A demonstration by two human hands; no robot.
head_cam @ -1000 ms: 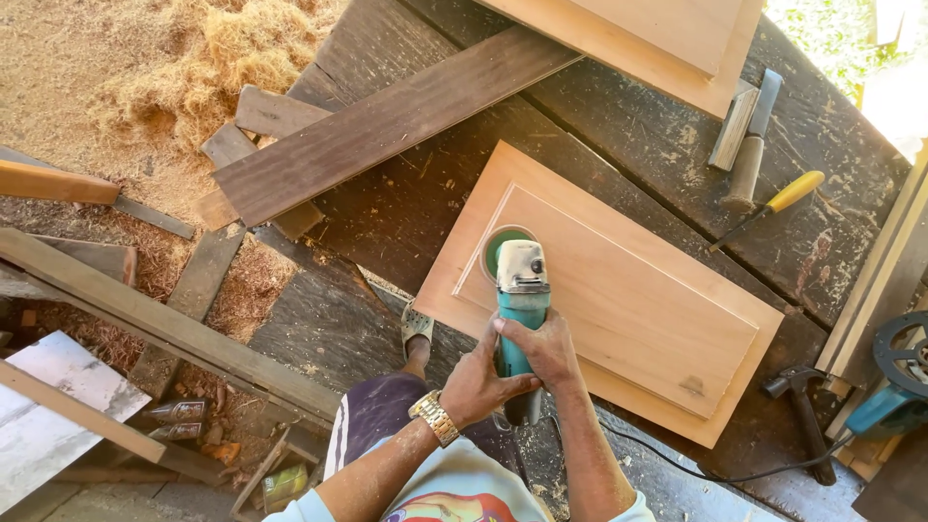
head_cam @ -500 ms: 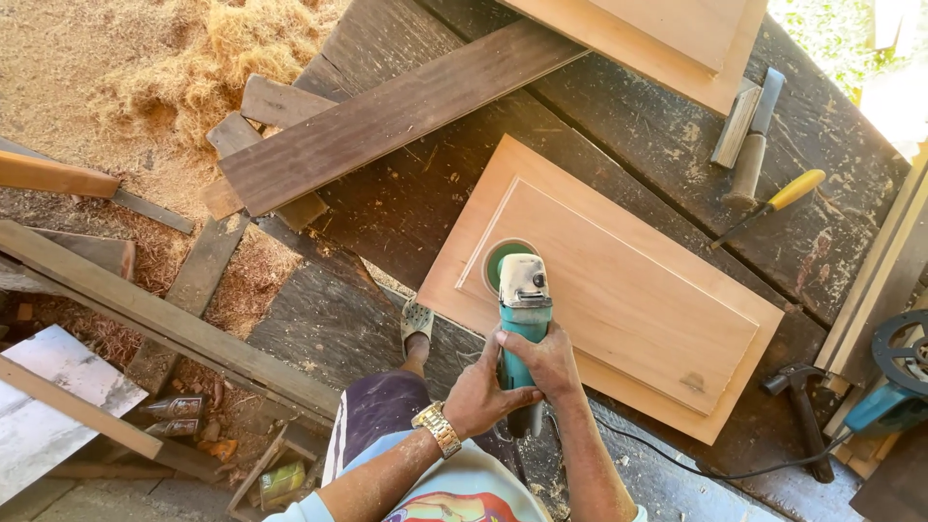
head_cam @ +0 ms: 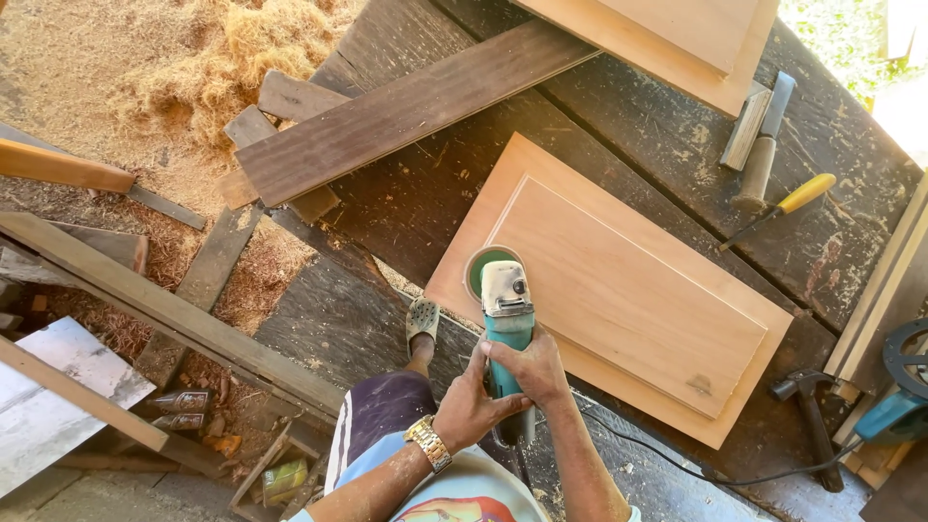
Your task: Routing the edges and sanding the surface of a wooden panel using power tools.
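Teal angle grinder (head_cam: 506, 314) clamped in both fists, right hand (head_cam: 535, 369) wrapped round the body, left hand (head_cam: 471, 406) closed on the rear grip just behind. Long axis pointing straight away from the chest, disc resting on the near-left corner of the raised-panel cabinet door (head_cam: 628, 290) lying flat on the dark workbench (head_cam: 406, 208). Rest of the door stretching off to the right of the fingers.

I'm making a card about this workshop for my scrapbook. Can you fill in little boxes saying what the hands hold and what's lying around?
Place: dark plank workbench, seen from above
Left hand: grips the rear of the teal sander
Right hand: wraps the sander body
Sander: its round pad sits on the near corner of the pale wooden door panel
Tools nearby: yellow-handled screwdriver, hammer
Ground: sawdust pile, loose boards
Wrist: gold watch on the left arm
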